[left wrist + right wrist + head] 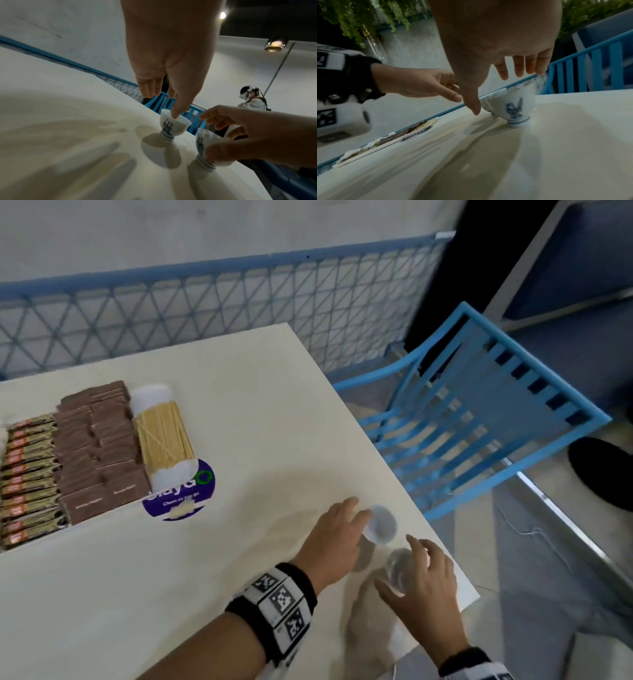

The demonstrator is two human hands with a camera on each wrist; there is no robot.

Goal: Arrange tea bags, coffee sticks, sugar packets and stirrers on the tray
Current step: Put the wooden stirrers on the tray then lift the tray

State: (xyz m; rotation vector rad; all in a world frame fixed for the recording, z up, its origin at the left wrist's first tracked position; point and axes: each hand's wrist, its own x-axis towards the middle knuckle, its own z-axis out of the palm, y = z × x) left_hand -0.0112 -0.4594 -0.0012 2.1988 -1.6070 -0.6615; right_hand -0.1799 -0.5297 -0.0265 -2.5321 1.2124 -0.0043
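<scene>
The tray (102, 517) sits at the table's far left, holding coffee sticks (29, 474), brown packets (96, 446) and bundled stirrers (162, 433): light, thin goods, best pinched by their edges. Near right stand two small cups (173, 125), likely fragile. The left hand (334, 542) touches one rim with its fingers fairly straight; the right hand (424, 587) curls around the other.

In the centre of the frame the left hand (171, 56) reaches down with its thumb touching the rim of a small white cup (173, 125) on the table (68, 121), while at lower right the right hand (254, 136) grips a second cup (205, 146).
</scene>
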